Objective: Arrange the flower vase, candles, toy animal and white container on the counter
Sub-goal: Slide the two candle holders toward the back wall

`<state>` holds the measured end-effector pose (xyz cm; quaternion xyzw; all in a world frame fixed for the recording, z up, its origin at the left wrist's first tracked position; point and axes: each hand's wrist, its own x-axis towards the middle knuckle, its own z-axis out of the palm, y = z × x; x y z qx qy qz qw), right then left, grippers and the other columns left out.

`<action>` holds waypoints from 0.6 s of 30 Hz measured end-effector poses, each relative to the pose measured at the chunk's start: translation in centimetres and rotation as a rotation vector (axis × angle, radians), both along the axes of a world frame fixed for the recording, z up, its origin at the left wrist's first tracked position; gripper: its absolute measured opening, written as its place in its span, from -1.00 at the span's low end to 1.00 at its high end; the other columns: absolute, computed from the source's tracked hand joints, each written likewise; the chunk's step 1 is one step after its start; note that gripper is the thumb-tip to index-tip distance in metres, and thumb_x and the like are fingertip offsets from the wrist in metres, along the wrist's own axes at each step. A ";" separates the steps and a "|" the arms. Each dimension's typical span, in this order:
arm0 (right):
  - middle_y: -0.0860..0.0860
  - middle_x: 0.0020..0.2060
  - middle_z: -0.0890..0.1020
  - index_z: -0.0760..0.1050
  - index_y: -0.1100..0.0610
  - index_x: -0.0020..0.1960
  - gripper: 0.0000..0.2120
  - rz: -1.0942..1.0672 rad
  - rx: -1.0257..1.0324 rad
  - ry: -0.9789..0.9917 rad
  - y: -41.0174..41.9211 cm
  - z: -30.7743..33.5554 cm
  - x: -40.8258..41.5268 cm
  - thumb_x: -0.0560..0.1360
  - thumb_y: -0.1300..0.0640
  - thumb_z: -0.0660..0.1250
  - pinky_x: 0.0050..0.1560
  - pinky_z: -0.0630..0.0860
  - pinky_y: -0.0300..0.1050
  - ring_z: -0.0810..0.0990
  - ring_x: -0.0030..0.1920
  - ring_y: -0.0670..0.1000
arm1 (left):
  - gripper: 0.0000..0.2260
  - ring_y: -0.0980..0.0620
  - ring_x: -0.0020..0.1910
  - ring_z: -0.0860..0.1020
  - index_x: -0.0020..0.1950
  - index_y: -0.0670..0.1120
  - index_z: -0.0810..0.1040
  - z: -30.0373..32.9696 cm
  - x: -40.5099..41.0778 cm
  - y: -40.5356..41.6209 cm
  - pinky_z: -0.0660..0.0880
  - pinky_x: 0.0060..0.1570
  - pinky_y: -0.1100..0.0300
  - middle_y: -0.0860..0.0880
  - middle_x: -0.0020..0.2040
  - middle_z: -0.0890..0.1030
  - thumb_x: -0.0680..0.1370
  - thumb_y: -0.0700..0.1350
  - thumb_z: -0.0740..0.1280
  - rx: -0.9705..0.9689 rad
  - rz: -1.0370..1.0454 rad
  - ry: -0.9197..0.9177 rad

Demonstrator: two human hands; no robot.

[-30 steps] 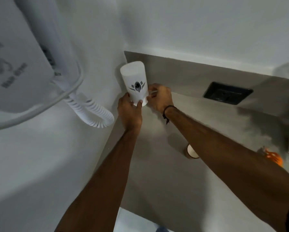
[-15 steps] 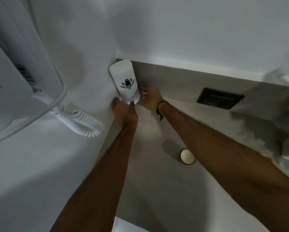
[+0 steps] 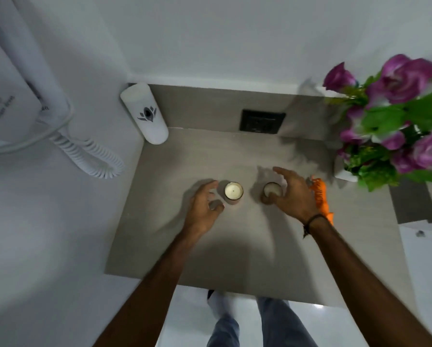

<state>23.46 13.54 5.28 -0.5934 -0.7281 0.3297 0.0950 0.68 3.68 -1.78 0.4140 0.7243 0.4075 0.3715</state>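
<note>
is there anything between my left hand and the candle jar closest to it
Nothing visible. The open left hand sits just left of the round glass jar with the white candle, with only bare grey counter between. The other candle jar lies beyond, under the right hand.

- The light is soft and a bit dim, and it looks grayish.
- My arms throw big dark shadows on the counter [image 3: 235,151] in front of me.
- The purple flowers [image 3: 395,116] look smeared and blurry.
- The walls bend near the edges.
- The shiny floor [image 3: 194,311] has a small bright spot.
</note>
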 end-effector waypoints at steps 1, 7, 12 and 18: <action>0.12 0.41 0.48 0.35 0.11 0.49 -0.25 -0.005 -0.021 -0.010 -0.7 -0.4 0.6 0.37 0.09 0.55 0.41 0.41 0.14 0.45 0.39 0.17 | -0.49 -0.02 0.08 0.61 0.36 -0.16 0.61 0.4 0.6 0.0 0.62 0.07 0.19 0.04 0.24 0.60 0.43 -0.42 0.48 0.024 -0.027 0.041; 0.01 0.15 0.67 0.55 0.02 0.23 -0.42 -0.134 0.039 0.162 -1.9 -3.0 0.7 0.26 0.01 0.63 0.17 0.58 0.06 0.64 0.14 0.08 | -0.57 0.03 0.14 0.66 0.21 0.04 0.71 1.4 3.0 1.5 0.62 0.22 0.01 0.09 0.12 0.74 0.35 -0.15 0.59 0.031 -0.017 0.291; -0.03 0.09 0.71 0.58 -0.03 0.18 -0.45 -0.220 0.063 0.239 1.7 -3.8 0.7 0.23 -0.03 0.64 0.17 0.61 -0.01 0.65 0.10 -0.01 | -0.63 0.01 0.15 0.68 0.20 0.04 0.70 1.4 4.1 5.6 0.63 0.18 0.05 0.07 0.14 0.74 0.42 0.05 0.60 0.033 0.059 0.403; 0.03 0.10 0.70 0.57 0.05 0.21 -0.40 -0.340 0.036 0.231 9.3 -4.8 -0.6 0.22 -0.02 0.65 0.16 0.56 -0.09 0.65 0.14 0.06 | -0.62 -0.07 0.24 0.67 0.29 0.04 0.65 1.2 4.2 12.9 0.52 0.25 0.01 0.03 0.19 0.74 0.49 0.05 0.54 -0.028 0.140 0.409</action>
